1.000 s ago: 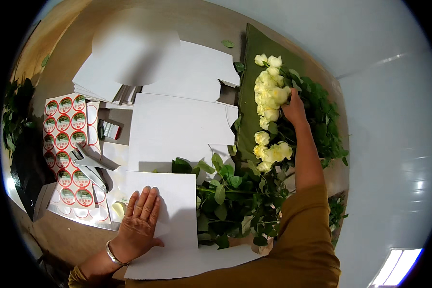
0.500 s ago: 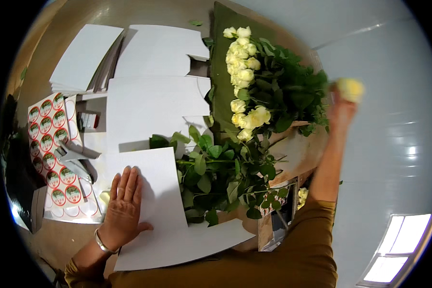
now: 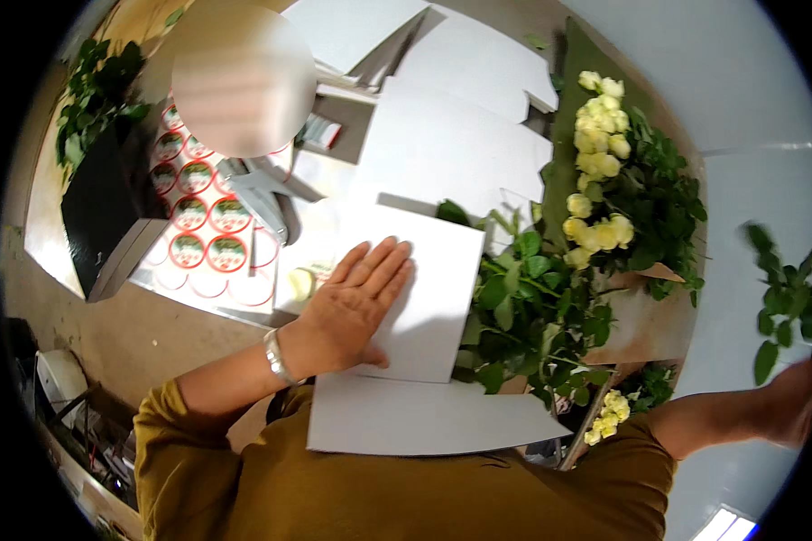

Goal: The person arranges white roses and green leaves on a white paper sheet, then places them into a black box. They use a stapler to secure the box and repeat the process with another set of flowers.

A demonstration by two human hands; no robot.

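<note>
My left hand (image 3: 347,302) lies flat, fingers stretched, on a folded white cardboard sheet (image 3: 429,298). Leafy green stems (image 3: 523,316) stick out from the sheet's right side, and a pale yellow petal or bloom (image 3: 300,284) shows at its left edge. Far to the right, my right hand (image 3: 789,406) is partly cut off by the dark rim. Its fingers are mostly hidden, but a leafy rose stem (image 3: 771,311) rises from it, blurred by motion; the bloom is out of sight.
Yellow roses (image 3: 595,162) lie in a row on green cloth (image 3: 561,99). Larger white cardboard sheets (image 3: 451,126) cover the table's middle. At left are a grey stapler (image 3: 263,200), round-sticker sheets (image 3: 189,216), a small box (image 3: 320,132) and a black box (image 3: 108,216). More roses (image 3: 612,415) sit lower right.
The view has swung left, so the table things sit farther right. My right hand has moved nearer my body and outward with the rose. My left hand stays on the folded cardboard.
</note>
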